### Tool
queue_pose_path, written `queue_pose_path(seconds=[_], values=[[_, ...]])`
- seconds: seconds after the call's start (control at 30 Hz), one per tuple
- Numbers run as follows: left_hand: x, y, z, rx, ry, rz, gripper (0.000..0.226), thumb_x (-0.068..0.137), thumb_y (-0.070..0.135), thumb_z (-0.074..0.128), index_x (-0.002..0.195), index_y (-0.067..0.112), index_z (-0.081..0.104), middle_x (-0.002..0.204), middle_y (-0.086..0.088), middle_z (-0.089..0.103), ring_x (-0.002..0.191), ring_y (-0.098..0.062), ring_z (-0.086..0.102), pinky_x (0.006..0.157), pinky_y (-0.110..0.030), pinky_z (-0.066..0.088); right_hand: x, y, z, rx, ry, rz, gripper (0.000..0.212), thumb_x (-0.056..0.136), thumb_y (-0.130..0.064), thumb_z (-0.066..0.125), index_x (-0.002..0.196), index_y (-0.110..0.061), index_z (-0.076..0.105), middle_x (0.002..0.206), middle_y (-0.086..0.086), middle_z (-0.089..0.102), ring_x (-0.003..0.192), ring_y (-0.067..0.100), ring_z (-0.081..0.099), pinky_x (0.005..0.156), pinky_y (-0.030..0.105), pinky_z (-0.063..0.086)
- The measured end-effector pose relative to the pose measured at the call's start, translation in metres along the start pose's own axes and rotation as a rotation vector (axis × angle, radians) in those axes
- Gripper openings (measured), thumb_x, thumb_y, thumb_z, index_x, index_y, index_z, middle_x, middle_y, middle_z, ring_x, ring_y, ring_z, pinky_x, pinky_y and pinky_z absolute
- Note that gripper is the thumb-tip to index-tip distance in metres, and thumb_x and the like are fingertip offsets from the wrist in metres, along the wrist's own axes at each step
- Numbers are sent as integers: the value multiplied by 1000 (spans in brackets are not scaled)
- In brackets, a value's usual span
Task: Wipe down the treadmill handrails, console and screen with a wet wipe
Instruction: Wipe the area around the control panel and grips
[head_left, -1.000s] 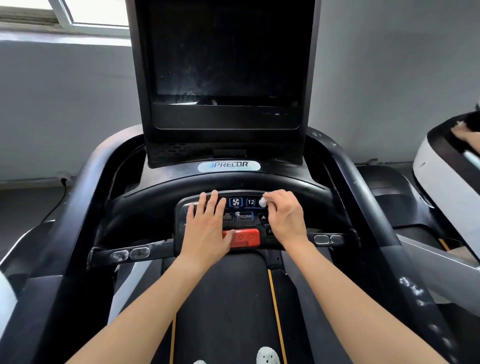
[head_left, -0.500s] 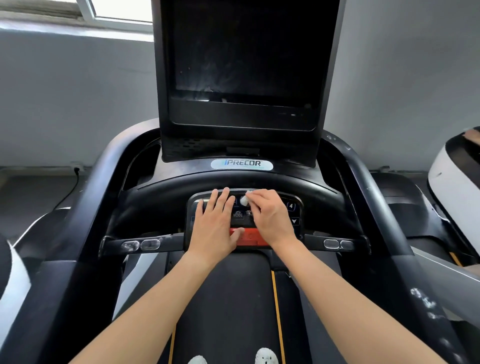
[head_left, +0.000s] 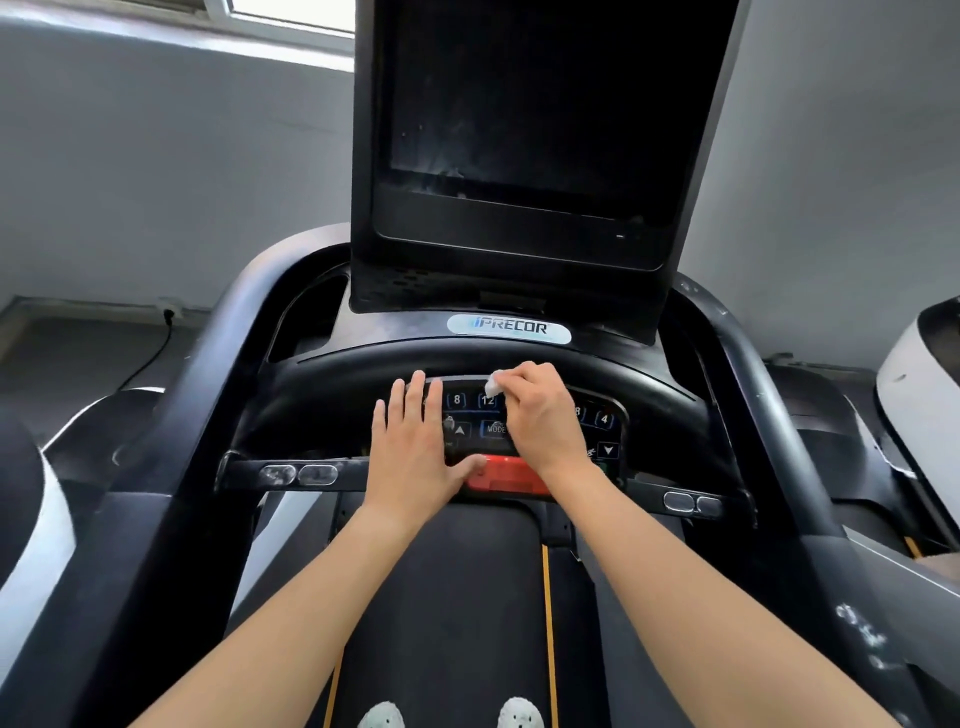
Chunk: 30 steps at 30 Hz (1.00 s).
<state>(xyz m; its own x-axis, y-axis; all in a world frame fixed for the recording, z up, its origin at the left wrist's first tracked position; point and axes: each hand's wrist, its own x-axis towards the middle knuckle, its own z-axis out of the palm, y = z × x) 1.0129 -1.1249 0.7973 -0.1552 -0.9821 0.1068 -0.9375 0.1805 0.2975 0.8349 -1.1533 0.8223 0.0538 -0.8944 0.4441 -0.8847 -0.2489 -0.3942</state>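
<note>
Wiping the treadmill's button panel, one hand steadying.

The right hand (head_left: 545, 421) pinches a small wadded wet wipe (head_left: 492, 385) in curled fingers and presses it to the console (head_left: 597, 431) beside the "12" key. The left hand (head_left: 415, 452) lies flat, fingers straight and holding nothing, thumb by the red stop bar (head_left: 514, 478), likely bracing the person. The screen (head_left: 519, 119) above looks streaky, probably not yet wiped.

Premises: a gym or fitness room. A commercial treadmill (head_left: 769, 415) fills the centre of the frame, with a PRECOR badge (head_left: 509, 328), a tall dark screen (head_left: 519, 104), a numbered button console (head_left: 602, 418) and a running belt (head_left: 441, 597) at bottom centre. A white-and-black machine (head_left: 914, 374) stands at the right edge, a similar housing (head_left: 52, 493) at the left edge. Plain grey wall (head_left: 156, 156); window (head_left: 291, 10) upper left.
</note>
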Motion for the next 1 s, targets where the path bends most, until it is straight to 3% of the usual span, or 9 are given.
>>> queue_pose_path(seconds=[0.2, 0.33, 0.5, 0.63, 0.73, 0.87, 0.93, 1.0], values=[[0, -1, 3, -58, 7, 4, 117, 79, 78, 63, 163, 11, 17, 170, -11, 14, 158, -33, 8, 127, -52, 17, -7, 17, -5, -9, 179, 311, 18, 98, -5, 61, 102, -7, 78, 88, 5, 64, 83, 27, 53, 75, 45, 51], [2, -2, 4, -37, 5, 17, 118, 79, 78, 63, 162, 8, 18, 170, -13, 16, 157, -34, 12, 127, -51, 20, -4, -11, 10, 15, 79, 140, 20, 97, 0, 61, 99, -14, 75, 89, -1, 61, 85, 21, 51, 74, 33, 47], [2, -6, 6, -23, 10, 29, 117, 79, 80, 60, 163, 9, 19, 170, -12, 17, 157, -34, 13, 126, -51, 21, -2, -12, 11, -4, -32, 11, 22, 95, 2, 62, 100, -16, 74, 94, -4, 62, 91, 18, 52, 79, 31, 49], [0, -12, 6, -72, 29, 53, 115, 80, 81, 54, 162, 9, 21, 170, -12, 18, 158, -33, 12, 126, -48, 25, -3, 2, 4, -45, 54, 96, 20, 96, -2, 63, 100, -17, 75, 89, -2, 60, 85, 21, 50, 73, 37, 48], [-4, -13, 7, -147, 38, 43, 116, 80, 76, 61, 162, 6, 19, 171, -11, 15, 159, -29, 9, 127, -41, 21, -4, -11, 16, -39, 125, 185, 24, 95, 3, 61, 99, -16, 74, 86, -1, 58, 82, 20, 47, 71, 40, 47], [-10, -21, 7, -252, 53, -39, 115, 81, 59, 78, 161, 3, 19, 169, -12, 20, 157, -23, 16, 126, -32, 17, 0, -38, 30, -35, 13, 0, 27, 91, 8, 62, 105, -13, 72, 93, -3, 61, 88, 19, 49, 77, 29, 46], [-14, -29, 9, -304, 52, -74, 109, 84, 53, 78, 161, 4, 19, 165, -10, 27, 154, -22, 22, 124, -31, 22, 1, -43, 30, -47, -111, -202, 38, 82, 16, 62, 107, -12, 69, 101, -4, 64, 90, 20, 49, 81, 24, 45], [-17, -39, 13, -360, 38, -119, 101, 86, 52, 75, 160, 6, 24, 158, -8, 37, 147, -22, 30, 121, -34, 31, 4, -38, 27, -85, -219, -354, 48, 76, 20, 62, 112, -11, 68, 109, -4, 64, 92, 21, 49, 80, 29, 50]])
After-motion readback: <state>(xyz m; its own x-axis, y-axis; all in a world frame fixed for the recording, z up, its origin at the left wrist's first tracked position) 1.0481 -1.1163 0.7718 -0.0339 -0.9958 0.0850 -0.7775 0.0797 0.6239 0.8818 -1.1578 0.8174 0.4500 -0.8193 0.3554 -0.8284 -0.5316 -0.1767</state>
